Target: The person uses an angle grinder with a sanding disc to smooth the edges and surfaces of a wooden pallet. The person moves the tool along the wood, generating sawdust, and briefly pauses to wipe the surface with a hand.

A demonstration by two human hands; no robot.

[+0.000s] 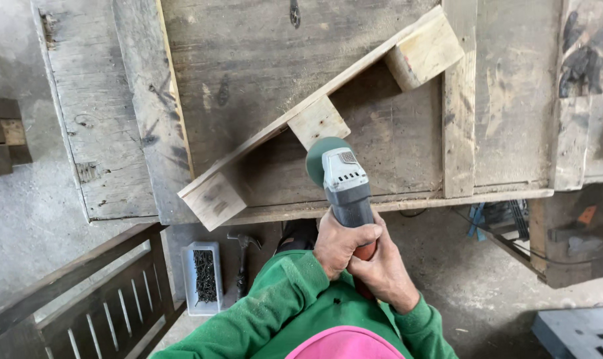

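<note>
Here, head view: we grip sander, pad against middle block of pallet piece on worktop. Sander rigid, weighty, best held by its body. Left hand wrapped tight round body; right hand clasped just behind, fingers curled shut.
</note>
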